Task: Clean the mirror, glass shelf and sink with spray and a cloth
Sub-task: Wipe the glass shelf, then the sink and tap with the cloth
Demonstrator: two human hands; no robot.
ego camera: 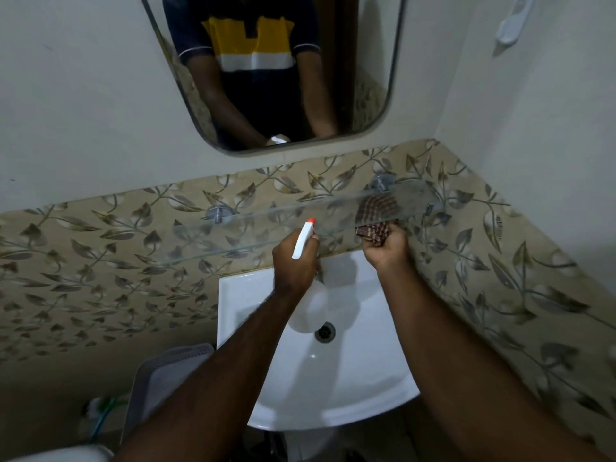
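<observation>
My left hand [293, 266] grips a white spray bottle [308, 308] with an orange nozzle, held over the white sink [350, 388] just below the glass shelf [233, 233]. My right hand [388, 248] holds a brown checked cloth [375, 216] bunched against the shelf's right end, part of it lying on top of the glass. The mirror [366, 95] hangs on the wall above and reflects my torso and arms.
Leaf-patterned tiles [116, 261] run behind the shelf and along the right wall. A grey bin or basket [160, 378] stands left of the sink. A white wall fitting [511, 25] is at the top right. The sink drain [325, 331] is open.
</observation>
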